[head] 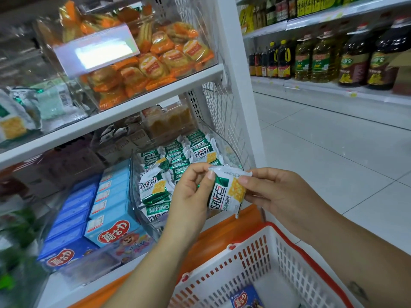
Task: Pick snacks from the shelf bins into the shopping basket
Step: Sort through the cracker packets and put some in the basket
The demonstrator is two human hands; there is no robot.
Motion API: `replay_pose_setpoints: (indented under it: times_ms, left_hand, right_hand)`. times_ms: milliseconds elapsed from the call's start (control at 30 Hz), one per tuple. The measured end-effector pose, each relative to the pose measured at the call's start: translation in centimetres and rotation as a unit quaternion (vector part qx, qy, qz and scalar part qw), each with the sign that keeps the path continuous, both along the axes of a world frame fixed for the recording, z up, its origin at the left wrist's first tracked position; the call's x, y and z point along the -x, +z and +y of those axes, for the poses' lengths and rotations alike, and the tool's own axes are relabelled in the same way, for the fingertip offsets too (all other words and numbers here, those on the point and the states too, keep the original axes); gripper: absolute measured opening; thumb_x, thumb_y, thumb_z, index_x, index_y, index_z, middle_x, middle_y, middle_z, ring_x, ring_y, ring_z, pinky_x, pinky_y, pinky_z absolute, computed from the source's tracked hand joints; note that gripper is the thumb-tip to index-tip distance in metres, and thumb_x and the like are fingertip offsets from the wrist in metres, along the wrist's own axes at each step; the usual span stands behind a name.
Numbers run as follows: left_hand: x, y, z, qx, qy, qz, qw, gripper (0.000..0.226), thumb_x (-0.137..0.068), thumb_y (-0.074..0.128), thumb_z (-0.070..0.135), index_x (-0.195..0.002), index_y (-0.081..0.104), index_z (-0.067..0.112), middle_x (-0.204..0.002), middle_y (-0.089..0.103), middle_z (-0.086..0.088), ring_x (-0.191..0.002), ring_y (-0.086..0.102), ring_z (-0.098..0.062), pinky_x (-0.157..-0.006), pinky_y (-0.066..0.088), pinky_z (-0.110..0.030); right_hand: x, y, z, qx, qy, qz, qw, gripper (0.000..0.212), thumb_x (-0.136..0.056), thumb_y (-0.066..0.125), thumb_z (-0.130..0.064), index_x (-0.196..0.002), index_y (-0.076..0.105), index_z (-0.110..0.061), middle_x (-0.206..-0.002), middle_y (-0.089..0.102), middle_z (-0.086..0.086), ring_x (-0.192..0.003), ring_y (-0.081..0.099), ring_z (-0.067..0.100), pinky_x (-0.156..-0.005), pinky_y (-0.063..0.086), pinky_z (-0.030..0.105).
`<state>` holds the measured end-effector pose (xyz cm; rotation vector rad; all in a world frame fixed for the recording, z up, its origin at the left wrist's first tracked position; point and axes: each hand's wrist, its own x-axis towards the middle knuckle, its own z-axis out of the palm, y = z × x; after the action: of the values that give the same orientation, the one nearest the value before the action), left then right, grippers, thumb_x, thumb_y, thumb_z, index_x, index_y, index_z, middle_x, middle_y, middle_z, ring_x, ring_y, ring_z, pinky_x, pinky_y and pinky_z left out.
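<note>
A white-and-green cracker packet (226,193) hangs upright in front of the lower shelf, above the white basket with a red rim (287,238). My left hand (192,192) pinches its upper left corner and my right hand (275,192) pinches its right edge. The clear bin (231,144) behind holds several more of the same packets. A blue snack pack (245,298) lies at the bottom of the basket.
Blue snack boxes (106,210) fill the bin to the left. Orange cracker packets (155,61) sit in the upper shelf bin. A white shelf post (240,81) stands at right, with tiled floor (333,156) and a shelf of oil bottles (322,58) beyond.
</note>
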<state>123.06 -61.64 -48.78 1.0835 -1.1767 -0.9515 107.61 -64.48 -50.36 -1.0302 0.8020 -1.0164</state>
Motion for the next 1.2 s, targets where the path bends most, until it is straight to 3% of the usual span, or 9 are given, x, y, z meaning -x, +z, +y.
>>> replay_pose_setpoints:
  times_ms: [100,300,467,567,667,800,967,1100,1200]
  left_hand:
    - [0.3,-0.3,-0.1,-0.014,0.002,0.010,1.000,0.008,-0.092,0.049,0.015,-0.086,0.054,0.015,-0.073,0.065,0.003,-0.062,0.063,-0.010,-0.044,0.049,-0.022]
    - [0.8,-0.7,-0.5,-0.017,-0.007,0.009,1.000,0.015,-0.081,0.054,0.027,-0.089,0.056,0.014,-0.076,0.068,-0.001,-0.065,0.061,-0.014,-0.057,0.050,-0.032]
    - [1.0,0.5,-0.7,-0.077,0.014,0.050,0.996,0.010,-0.096,0.049,0.015,-0.092,0.058,0.011,-0.078,0.069,-0.007,-0.065,0.063,-0.019,-0.058,0.052,-0.033]
    - [0.9,1.0,-0.7,-0.150,-0.007,0.092,0.984,0.019,-0.098,0.047,0.020,-0.105,0.061,0.010,-0.094,0.069,-0.016,-0.080,0.064,-0.027,-0.072,0.054,-0.038]
    - [1.1,0.7,0.1,-0.201,-0.033,0.114,0.972,0.029,-0.096,0.050,0.026,-0.114,0.062,0.008,-0.106,0.071,-0.015,-0.095,0.068,-0.028,-0.089,0.054,-0.044]
    - [1.6,-0.1,1.4,-0.201,-0.048,0.128,0.970,0.033,-0.076,0.062,0.033,-0.096,0.064,0.007,-0.088,0.072,-0.006,-0.082,0.069,-0.016,-0.083,0.056,-0.036]
    - [2.2,-0.2,1.3,-0.183,-0.023,0.132,0.974,0.010,-0.088,0.059,0.015,-0.084,0.058,0.005,-0.076,0.066,-0.006,-0.070,0.066,-0.010,-0.070,0.057,-0.026]
    - [2.6,0.0,1.5,-0.158,-0.034,0.123,0.979,0.012,-0.092,0.054,0.008,-0.080,0.055,0.007,-0.070,0.068,-0.004,-0.066,0.068,-0.012,-0.069,0.058,-0.026]
    - [2.5,0.0,1.5,-0.156,-0.038,0.125,0.979,0.011,-0.093,0.052,0.007,-0.082,0.055,0.006,-0.079,0.070,-0.009,-0.070,0.069,-0.015,-0.071,0.058,-0.027]
  right_hand:
    - [0.0,-0.3,-0.1,0.025,-0.040,0.025,0.999,0.018,-0.082,0.070,-0.018,-0.096,0.068,-0.009,-0.094,0.075,0.001,-0.089,0.072,0.016,-0.082,0.057,0.036]
    - [0.1,-0.1,-0.5,0.055,-0.076,0.018,0.995,0.008,-0.087,0.064,-0.015,-0.094,0.066,-0.014,-0.091,0.075,0.002,-0.086,0.072,0.017,-0.076,0.055,0.034]
    - [0.2,0.6,-0.2,0.115,-0.005,0.086,0.990,0.035,-0.076,0.070,-0.033,-0.109,0.059,-0.029,-0.095,0.074,-0.008,-0.083,0.072,0.011,-0.067,0.058,0.028]
    - [0.3,0.7,-0.3,0.111,-0.008,0.102,0.989,0.033,-0.082,0.070,-0.023,-0.111,0.056,-0.028,-0.095,0.074,-0.005,-0.082,0.073,0.016,-0.072,0.059,0.037]
    - [0.7,0.5,-0.7,0.049,-0.031,0.032,0.998,0.028,-0.087,0.065,-0.018,-0.114,0.056,-0.018,-0.093,0.075,0.004,-0.082,0.073,0.019,-0.073,0.057,0.037]
    - [0.7,0.2,-0.8,-0.010,-0.034,-0.040,0.999,0.030,-0.089,0.061,-0.016,-0.118,0.055,-0.012,-0.096,0.074,0.008,-0.083,0.073,0.020,-0.066,0.057,0.032]
    - [0.5,0.1,-0.9,-0.043,-0.024,-0.069,0.996,0.031,-0.091,0.060,-0.020,-0.120,0.055,-0.011,-0.100,0.073,0.009,-0.083,0.072,0.020,-0.065,0.056,0.032]
    - [0.7,-0.1,-1.1,-0.030,-0.032,-0.057,0.997,0.033,-0.091,0.059,-0.022,-0.121,0.054,-0.013,-0.101,0.073,0.008,-0.086,0.072,0.019,-0.066,0.056,0.032]
    - [0.8,-0.2,-1.2,-0.013,-0.031,-0.044,0.998,0.034,-0.090,0.060,-0.024,-0.122,0.054,-0.014,-0.101,0.073,0.006,-0.087,0.072,0.017,-0.068,0.057,0.033]
